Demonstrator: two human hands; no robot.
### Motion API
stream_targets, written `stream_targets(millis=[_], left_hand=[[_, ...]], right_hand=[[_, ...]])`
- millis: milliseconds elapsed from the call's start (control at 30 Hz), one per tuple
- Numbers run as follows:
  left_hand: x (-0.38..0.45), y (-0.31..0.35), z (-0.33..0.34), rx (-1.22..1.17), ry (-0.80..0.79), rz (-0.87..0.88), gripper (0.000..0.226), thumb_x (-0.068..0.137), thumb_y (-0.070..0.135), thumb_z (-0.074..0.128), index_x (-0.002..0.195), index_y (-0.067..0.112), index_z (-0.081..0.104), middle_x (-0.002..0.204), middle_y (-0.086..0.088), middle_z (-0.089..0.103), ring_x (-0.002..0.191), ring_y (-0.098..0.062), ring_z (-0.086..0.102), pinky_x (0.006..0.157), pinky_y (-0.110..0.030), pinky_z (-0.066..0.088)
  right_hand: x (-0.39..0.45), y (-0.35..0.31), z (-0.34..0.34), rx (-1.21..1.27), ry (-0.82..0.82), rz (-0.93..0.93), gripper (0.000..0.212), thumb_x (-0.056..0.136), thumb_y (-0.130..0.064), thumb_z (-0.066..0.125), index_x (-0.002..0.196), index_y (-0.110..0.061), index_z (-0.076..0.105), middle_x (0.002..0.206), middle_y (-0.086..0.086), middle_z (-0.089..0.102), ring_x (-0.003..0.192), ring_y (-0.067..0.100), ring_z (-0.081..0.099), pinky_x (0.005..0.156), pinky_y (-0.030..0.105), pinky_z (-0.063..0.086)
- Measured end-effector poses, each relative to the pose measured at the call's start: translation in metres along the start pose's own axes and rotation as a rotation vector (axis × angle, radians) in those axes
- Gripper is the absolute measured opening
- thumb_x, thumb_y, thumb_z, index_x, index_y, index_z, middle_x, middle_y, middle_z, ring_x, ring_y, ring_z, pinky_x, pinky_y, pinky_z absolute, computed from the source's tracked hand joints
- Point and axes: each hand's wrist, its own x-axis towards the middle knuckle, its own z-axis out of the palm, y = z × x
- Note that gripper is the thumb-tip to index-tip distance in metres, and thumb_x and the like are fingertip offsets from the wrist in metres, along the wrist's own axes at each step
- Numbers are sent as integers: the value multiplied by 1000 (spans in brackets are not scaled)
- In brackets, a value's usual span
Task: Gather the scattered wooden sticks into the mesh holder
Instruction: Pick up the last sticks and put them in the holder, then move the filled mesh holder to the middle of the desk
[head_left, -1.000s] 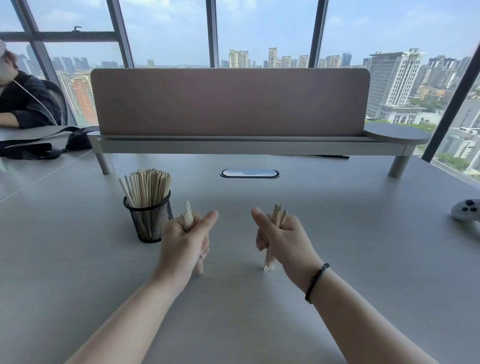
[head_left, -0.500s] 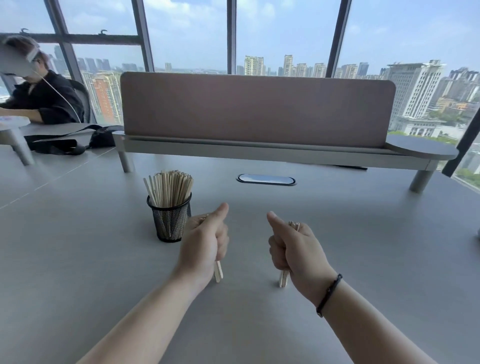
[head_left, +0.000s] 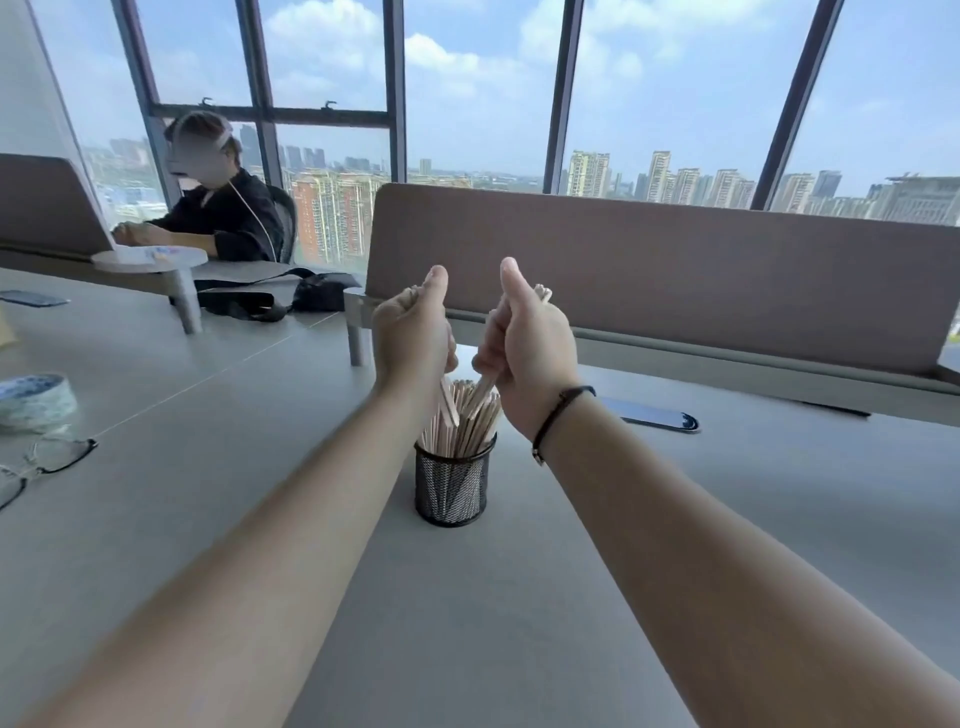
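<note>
A black mesh holder (head_left: 452, 488) stands on the grey table, packed with upright wooden sticks (head_left: 470, 426). Both my hands hover just above its mouth. My left hand (head_left: 413, 338) grips a small bundle of sticks in a fist, thumb up, and their lower ends poke down among the sticks in the holder. My right hand (head_left: 530, 343) grips another bundle the same way, angled down and left into the holder, with its upper ends showing past the thumb.
A brown desk divider (head_left: 675, 270) on a shelf runs behind the holder. A dark cable port (head_left: 652, 415) lies to the right. Tape roll (head_left: 34, 400) and glasses (head_left: 47, 460) sit at the left edge. A seated person (head_left: 218, 208) and a black bag (head_left: 280, 299) are far left.
Both hands rose from the table and moved left over the holder, carrying their stick bundles. The view swung left, so the holder sits centred now.
</note>
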Motion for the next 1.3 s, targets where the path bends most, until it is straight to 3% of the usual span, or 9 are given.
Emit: stream_targets(millis=[200,300,433,767,833,900,1000,1167,1300], left_hand=[[11,-40,-16,287,15,195,39,93,37,63,71,5,61,68,-8,68,63,-18,63,62,-29,49],[13,-41,-27,427,-32,353,28,98,35,56,89,14,72,90,2,75,90,-13,69,80,-27,52],[13,-50,-35,683,-156,319,38,103,34,43,103,13,75,110,1,74,108,-15,63,88,-24,45],[9,-59,-35,862,-345,154,47,105,23,36,63,8,50,87,-26,64,88,-36,55,74,-40,40],[12,-59,-36,830,-367,79,45,103,22,38,61,13,50,83,-23,63,83,-31,53,70,-36,38],[11,-60,-38,772,-435,-17,34,101,21,39,95,12,71,107,-9,71,106,-27,60,90,-37,47],[-4,-57,-49,507,-414,-226,59,101,47,41,156,26,28,146,10,41,137,-18,41,116,-45,33],[-51,-61,-65,42,-469,-374,66,97,69,14,113,34,68,112,9,75,113,-13,66,102,-35,43],[-110,-84,-73,225,-534,-392,71,86,82,34,137,39,56,140,10,60,131,-9,52,116,-39,31]], right_hand=[[16,53,1,-313,94,-123,33,91,-28,64,70,-7,50,62,11,49,50,16,48,47,24,43],[16,61,-9,-547,107,-298,13,92,-19,59,82,-15,66,79,2,69,71,13,63,70,33,54],[16,72,-20,-1084,-104,-400,28,99,-21,43,110,-20,69,114,-1,69,106,20,62,83,32,49],[11,64,-25,-1715,-377,-434,38,92,-26,45,127,-16,50,122,3,56,111,26,55,75,32,36],[13,60,-25,-1684,-415,-352,37,91,-28,45,127,-19,50,128,2,54,116,25,54,79,33,39],[12,57,-31,-1486,-400,-275,46,92,-34,49,137,-24,44,141,-1,48,124,23,51,93,36,44],[-7,57,-48,-1018,-145,-231,70,89,-52,59,148,-29,31,150,-5,39,131,13,45,105,39,42],[-71,91,-86,-667,-30,83,81,84,-50,69,150,-29,27,148,-2,40,125,12,48,97,34,47],[-120,110,-117,-722,-82,53,106,63,-63,78,151,-33,27,145,-11,43,124,1,48,105,29,42]])
